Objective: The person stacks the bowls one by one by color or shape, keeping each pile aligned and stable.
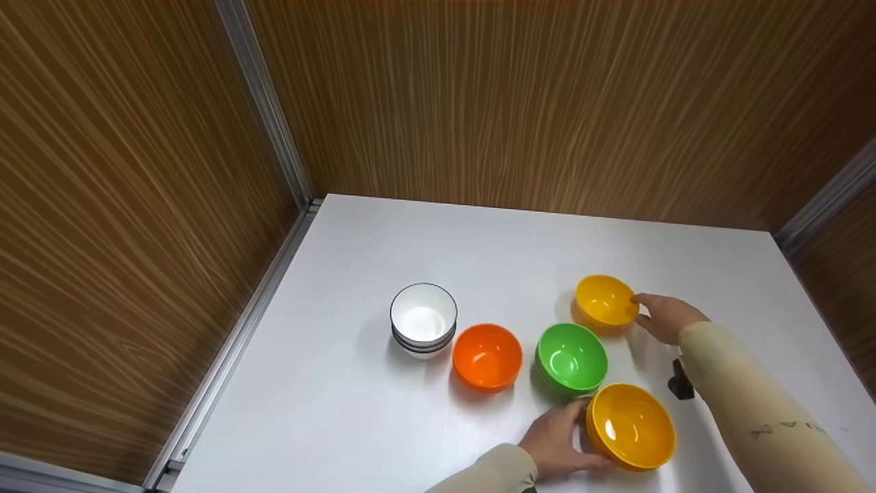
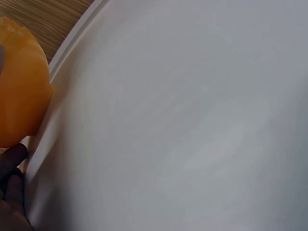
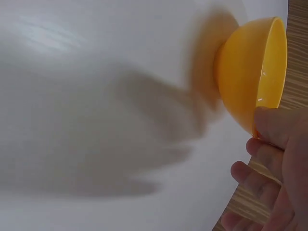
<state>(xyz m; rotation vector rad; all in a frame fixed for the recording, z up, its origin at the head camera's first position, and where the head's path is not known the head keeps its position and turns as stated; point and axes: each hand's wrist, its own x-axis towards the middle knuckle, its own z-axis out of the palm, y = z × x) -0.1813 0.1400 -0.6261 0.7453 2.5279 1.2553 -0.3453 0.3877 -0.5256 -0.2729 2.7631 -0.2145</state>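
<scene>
My right hand (image 1: 667,316) pinches the near-right rim of a yellow bowl (image 1: 602,299), thumb on the rim in the right wrist view (image 3: 284,159). That bowl is tilted, its shadow on the table beside it. My left hand (image 1: 558,441) grips the left side of a stack of larger yellow bowls (image 1: 633,424), thumb and fingers spread around it. In the left wrist view only part of a yellow bowl (image 2: 21,91) and some fingers (image 2: 14,156) show at the left edge. Green bowls (image 1: 571,356) stand nested between the yellow ones, just beyond my left fingers.
An orange bowl (image 1: 487,357) stands left of the green ones. Beside it is a stack of several white bowls (image 1: 424,315) with dark rims. The white table (image 1: 328,404) is bounded by wood-grain panels (image 1: 479,103) at the back and sides, with metal framing (image 1: 267,103).
</scene>
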